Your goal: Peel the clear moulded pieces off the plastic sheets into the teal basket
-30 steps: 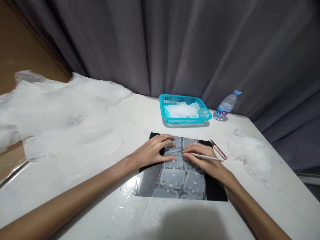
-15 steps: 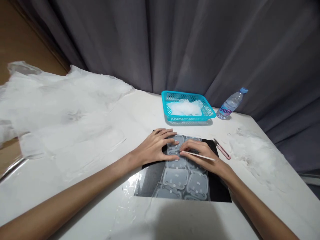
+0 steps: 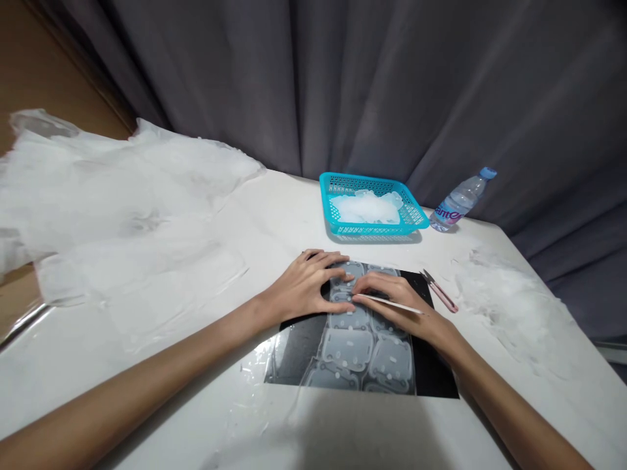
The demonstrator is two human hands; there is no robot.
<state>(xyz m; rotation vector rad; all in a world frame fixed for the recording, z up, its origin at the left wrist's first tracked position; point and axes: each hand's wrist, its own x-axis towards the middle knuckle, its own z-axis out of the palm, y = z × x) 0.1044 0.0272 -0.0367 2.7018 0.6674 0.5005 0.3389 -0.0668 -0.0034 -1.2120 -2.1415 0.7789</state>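
Note:
A translucent sheet of rounded rectangular pieces (image 3: 347, 349) lies on a black mat (image 3: 298, 346) in front of me. My left hand (image 3: 316, 282) rests at the sheet's left side, fingers spread, thumb and index finger touching it. My right hand (image 3: 392, 299) is closed in a pinch around a thin white stick-like tool (image 3: 392, 303), whose tip meets the sheet near my left fingertips. What the tip touches is too small to make out. Small pink-handled thread snips (image 3: 441, 292) lie just beyond the mat's right edge.
A turquoise basket (image 3: 377, 230) holding crumpled white translucent film (image 3: 367, 207) stands at the back. Right of it is a water bottle (image 3: 461, 201). White film sheets (image 3: 112, 202) cover the table's left, and a smaller heap of clear film (image 3: 519, 307) lies right. A grey curtain (image 3: 343, 85) hangs behind.
The view has shifted slightly, so the basket, bottle and snips appear a little further right. Both hands keep nearly the same pose on the sheet.

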